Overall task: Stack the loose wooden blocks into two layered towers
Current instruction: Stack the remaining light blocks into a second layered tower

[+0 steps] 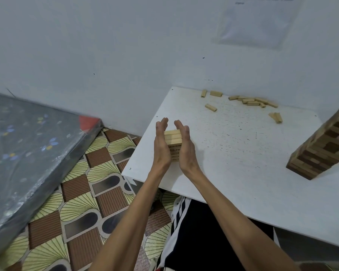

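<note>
A short tower of pale wooden blocks (173, 139) stands near the left edge of the white table (233, 153). My left hand (161, 143) presses flat against its left side and my right hand (186, 147) presses flat against its right side, fingers straight. The lower layers are partly hidden between my palms. A taller tower of darker blocks (321, 147) stands at the right edge of the view, its top cut off. Several loose pale blocks (250, 100) lie scattered along the far edge by the wall, with one apart (210, 107) and two more (276, 116) to the right.
The table meets the white wall at the back. To the left, below the table, lies a patterned floor (82, 192) and a dark plastic-wrapped mattress (27, 153). My legs in dark shorts (200, 231) are under the table's near edge.
</note>
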Demonstrator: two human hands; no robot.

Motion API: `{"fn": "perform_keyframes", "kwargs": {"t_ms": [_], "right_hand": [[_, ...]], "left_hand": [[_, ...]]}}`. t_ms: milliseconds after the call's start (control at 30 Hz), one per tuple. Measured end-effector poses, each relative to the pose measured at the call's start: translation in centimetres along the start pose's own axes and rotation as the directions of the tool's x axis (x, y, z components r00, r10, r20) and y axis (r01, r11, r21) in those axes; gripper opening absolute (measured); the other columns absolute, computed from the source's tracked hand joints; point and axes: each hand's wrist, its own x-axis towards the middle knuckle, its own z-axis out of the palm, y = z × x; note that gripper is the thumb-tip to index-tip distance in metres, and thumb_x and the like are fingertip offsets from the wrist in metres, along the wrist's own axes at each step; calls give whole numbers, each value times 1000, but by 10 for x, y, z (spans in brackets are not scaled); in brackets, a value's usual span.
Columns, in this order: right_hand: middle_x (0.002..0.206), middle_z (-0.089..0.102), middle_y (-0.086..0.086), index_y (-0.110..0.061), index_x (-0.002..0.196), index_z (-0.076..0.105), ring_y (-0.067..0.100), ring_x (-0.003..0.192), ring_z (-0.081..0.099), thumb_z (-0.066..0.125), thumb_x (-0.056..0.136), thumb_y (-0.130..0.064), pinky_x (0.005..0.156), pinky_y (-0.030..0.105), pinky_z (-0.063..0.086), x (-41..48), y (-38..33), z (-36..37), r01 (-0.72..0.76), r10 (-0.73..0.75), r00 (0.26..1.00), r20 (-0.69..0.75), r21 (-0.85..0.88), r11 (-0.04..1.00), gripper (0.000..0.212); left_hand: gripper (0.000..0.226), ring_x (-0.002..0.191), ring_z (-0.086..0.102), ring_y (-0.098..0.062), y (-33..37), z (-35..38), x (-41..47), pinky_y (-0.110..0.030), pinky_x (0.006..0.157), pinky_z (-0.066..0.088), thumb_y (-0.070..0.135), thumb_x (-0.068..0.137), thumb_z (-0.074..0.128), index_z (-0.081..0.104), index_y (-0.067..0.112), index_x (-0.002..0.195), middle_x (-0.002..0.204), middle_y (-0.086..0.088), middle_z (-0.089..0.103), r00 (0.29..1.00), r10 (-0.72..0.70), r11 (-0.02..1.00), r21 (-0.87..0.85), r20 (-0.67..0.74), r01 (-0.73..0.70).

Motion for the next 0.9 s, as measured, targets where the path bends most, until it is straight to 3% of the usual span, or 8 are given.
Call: {"fn": "perform_keyframes", "kwargs": {"t_ms": [233,400,700,800,900], "right_hand": [[137,55,-20,-37,155,42,-8,118,58,19,98,-74,93,16,47,0,0,0,-22,22,1000,3,20,1000,72],[149,52,-14,-38,155,41,2,127,57,20,94,-74,102,25,49,1,4,2,-23,23,1000,-6,17,1000,74],[132,58,-21,-30,154,45,-13,111,61,21,103,-66,82,8,50,2,7,2,-12,13,999,-33,23,1000,67],[128,58,-25,-31,154,45,-12,111,61,21,101,-68,81,10,50,2,7,1,-30,32,999,-44,26,999,69],[122,63,-23,-32,152,47,-5,110,64,20,98,-70,82,14,52,2,8,-1,-57,59,997,-51,39,998,72]], "left_hand": [[75,133,50,4,-1,1,2,-19,100,42,73,98,20,50,27,149,147,11,55,1000,-8,999,-49,-21,7],[71,120,57,11,0,2,3,-10,83,49,65,101,19,51,22,147,143,8,58,1000,-24,997,-73,-18,22],[65,122,57,6,-3,1,4,-8,82,50,57,106,17,52,20,146,141,6,60,999,-23,996,-87,-25,21],[70,127,56,2,-4,-2,4,-10,85,51,62,103,17,49,21,149,144,6,57,999,-23,995,-97,-32,20],[70,121,56,10,-5,-4,3,-10,85,50,63,102,16,48,23,150,145,8,56,999,-31,995,-101,-30,27]]}}
